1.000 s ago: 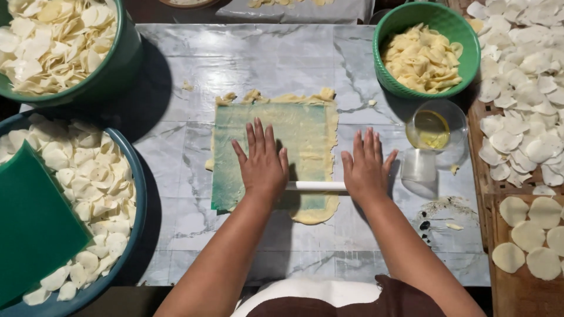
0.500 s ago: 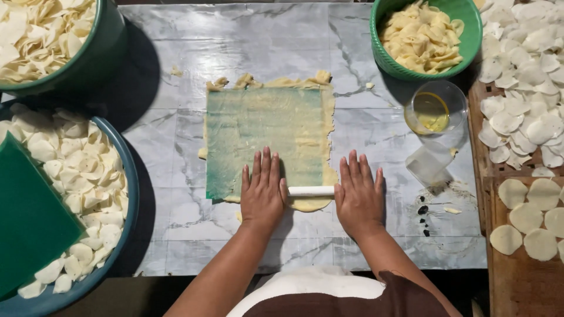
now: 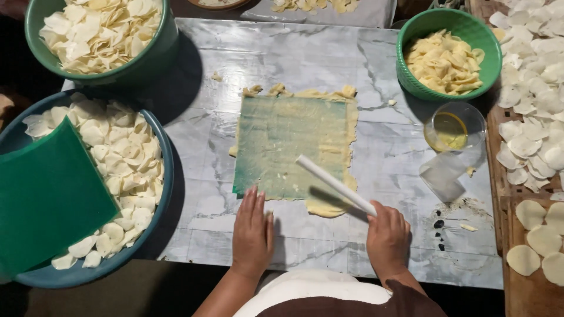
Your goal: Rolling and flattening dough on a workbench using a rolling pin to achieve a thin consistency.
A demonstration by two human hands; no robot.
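Observation:
A thin yellow dough sheet lies flat on the marble-patterned table under a translucent green plastic sheet. My right hand grips one end of a white rolling rod, which slants up over the near right corner of the dough. Fingers together, my left hand lies flat on the table just below the green sheet's near left corner and holds nothing.
A green bowl and a blue basin of pale round chips stand at left, with a green board on the basin. A green bowl of yellow pieces, a small oil cup and wooden trays of discs stand at right.
Both hands were rolling the rod flat across the dough's near edge. Now my right hand has lifted the rod at an angle, and my left hand has come off it onto the table.

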